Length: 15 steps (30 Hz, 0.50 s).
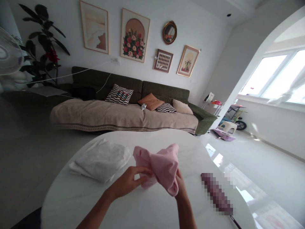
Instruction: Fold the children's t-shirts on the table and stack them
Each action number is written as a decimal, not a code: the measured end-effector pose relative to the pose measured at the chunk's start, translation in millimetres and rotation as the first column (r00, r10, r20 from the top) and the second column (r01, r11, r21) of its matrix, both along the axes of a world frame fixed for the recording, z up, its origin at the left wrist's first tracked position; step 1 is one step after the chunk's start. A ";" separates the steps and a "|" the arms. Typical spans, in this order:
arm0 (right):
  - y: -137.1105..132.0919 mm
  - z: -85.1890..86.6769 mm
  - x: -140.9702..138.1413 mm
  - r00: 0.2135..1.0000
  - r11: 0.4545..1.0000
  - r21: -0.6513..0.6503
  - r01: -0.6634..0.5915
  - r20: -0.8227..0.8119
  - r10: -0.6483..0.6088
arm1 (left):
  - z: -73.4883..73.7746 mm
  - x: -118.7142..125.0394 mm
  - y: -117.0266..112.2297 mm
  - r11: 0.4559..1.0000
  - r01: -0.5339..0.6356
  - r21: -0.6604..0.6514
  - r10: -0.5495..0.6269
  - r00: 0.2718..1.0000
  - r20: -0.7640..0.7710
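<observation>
Pink cloth (160, 165), seemingly soft, light and limp, hangs bunched over the table (71, 197), left hand (128, 183) pinching an edge, right hand (182, 188) fingers hidden beneath; corners likely grip best.

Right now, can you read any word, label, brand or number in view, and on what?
No readable text anywhere.
Pink cloth, held by left hand and right hand: no print visible.
White cloth on the table: plain.
Framed pictures: images only.
Long object on the table: blurred, unreadable.
</observation>
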State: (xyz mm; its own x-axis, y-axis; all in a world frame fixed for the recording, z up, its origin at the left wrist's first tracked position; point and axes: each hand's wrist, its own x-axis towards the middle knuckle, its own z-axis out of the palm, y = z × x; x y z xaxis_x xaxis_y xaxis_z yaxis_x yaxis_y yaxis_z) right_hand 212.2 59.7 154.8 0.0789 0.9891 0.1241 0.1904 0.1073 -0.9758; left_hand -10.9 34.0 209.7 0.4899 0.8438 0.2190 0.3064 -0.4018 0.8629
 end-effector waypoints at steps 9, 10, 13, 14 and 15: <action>-18.1 -9.4 41.4 0.994 0.996 0.017 -0.086 -0.061 0.087 | -113.9 -98.0 62.3 0.591 -0.782 0.199 0.776 0.483 -0.406; -20.4 -11.3 39.1 0.991 0.993 0.008 -0.116 -0.064 0.116 | -113.8 -102.5 65.3 0.578 -0.793 0.193 0.783 0.472 -0.405; -24.5 -16.8 33.6 0.981 0.982 -0.007 -0.187 -0.061 0.186 | -96.5 -116.1 77.8 0.522 -0.831 0.192 0.827 0.439 -0.351; -24.9 -18.2 32.6 0.979 0.981 -0.009 -0.195 -0.054 0.195 | -86.5 -122.3 82.2 0.500 -0.843 0.201 0.846 0.425 -0.321; -25.1 -18.9 31.8 0.981 0.981 -0.013 -0.191 -0.041 0.191 | -75.4 -129.6 85.9 0.483 -0.849 0.213 0.861 0.417 -0.289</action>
